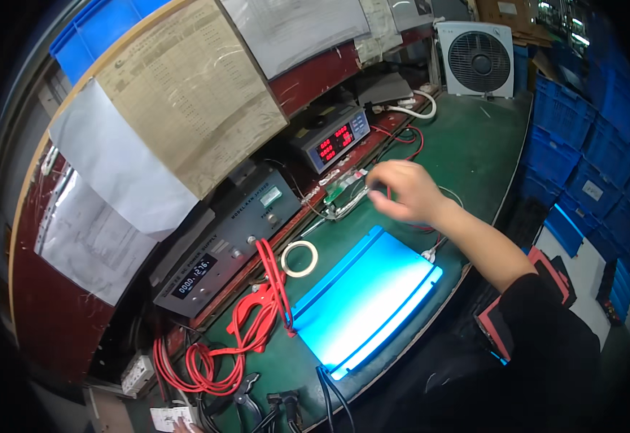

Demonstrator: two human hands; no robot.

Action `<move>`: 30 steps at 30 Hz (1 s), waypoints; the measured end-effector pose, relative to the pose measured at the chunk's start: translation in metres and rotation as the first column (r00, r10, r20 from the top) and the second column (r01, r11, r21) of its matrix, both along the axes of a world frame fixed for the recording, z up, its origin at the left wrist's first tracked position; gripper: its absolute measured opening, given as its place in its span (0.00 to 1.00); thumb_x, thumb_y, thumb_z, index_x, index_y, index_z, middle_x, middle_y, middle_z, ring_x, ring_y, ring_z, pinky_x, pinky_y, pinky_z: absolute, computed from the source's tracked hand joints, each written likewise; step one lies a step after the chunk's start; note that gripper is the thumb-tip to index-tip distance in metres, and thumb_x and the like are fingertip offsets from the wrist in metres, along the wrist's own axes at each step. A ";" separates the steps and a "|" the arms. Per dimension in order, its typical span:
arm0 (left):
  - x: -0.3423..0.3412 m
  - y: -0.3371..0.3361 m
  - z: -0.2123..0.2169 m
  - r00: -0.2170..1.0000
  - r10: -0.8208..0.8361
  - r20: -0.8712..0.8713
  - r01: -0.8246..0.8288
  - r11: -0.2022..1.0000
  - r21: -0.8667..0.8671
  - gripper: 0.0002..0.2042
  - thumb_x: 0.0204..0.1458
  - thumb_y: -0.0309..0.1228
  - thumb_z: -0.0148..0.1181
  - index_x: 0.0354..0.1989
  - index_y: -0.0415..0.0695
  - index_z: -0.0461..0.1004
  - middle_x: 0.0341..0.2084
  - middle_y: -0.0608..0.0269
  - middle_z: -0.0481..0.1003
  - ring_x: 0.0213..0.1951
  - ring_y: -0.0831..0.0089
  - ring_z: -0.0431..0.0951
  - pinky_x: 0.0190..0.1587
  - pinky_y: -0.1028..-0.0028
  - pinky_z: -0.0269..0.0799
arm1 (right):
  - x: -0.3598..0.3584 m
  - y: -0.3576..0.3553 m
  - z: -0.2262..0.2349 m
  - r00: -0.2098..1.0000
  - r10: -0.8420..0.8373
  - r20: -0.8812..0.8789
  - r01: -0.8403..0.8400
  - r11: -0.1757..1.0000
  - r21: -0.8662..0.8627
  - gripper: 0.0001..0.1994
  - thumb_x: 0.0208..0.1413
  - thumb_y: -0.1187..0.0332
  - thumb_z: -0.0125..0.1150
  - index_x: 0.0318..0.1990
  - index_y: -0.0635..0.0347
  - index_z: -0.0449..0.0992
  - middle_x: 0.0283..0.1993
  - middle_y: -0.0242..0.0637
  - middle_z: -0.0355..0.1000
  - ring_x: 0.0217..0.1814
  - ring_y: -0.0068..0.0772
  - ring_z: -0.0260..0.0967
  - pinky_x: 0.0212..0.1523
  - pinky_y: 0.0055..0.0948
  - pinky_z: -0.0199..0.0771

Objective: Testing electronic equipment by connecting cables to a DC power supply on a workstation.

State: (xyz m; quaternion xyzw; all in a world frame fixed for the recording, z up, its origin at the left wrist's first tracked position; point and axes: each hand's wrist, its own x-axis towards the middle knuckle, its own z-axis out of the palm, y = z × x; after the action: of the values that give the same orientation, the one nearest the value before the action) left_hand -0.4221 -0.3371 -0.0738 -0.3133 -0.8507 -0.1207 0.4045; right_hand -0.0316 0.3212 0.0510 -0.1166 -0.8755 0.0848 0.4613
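Note:
My right hand [404, 189] reaches across the green mat [474, 144] to a small green circuit board in a fixture [344, 193], its fingers curled at the board's right end by a red wire; whether it grips anything is unclear. A glowing blue-white rectangular panel [364, 297] lies lit on the mat below the hand, wired at its right end. My left hand is out of sight.
A grey power supply [221, 249] and a meter with red digits [331, 137] stand at the back. Coiled red leads [246, 328], a tape ring [299, 258], a white fan [477, 59] and stacked blue crates [596, 144] surround the bench.

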 end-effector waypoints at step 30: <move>0.012 0.025 0.010 0.976 0.042 0.215 -0.058 0.996 0.067 0.24 0.67 0.45 0.49 0.59 0.38 0.74 0.60 0.41 0.70 0.64 0.45 0.66 0.67 0.50 0.57 | -0.016 0.027 -0.021 0.311 0.427 0.849 0.378 0.764 -0.523 0.40 0.52 0.27 0.55 0.18 0.64 0.79 0.18 0.35 0.76 0.20 0.29 0.76 0.26 0.30 0.77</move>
State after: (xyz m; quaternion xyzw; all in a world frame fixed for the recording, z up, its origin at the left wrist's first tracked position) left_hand -0.4097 -0.3126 -0.0640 -0.2621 -0.8919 -0.1743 0.3248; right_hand -0.0479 0.3479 0.0302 -0.2790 -0.8855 0.3017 -0.2168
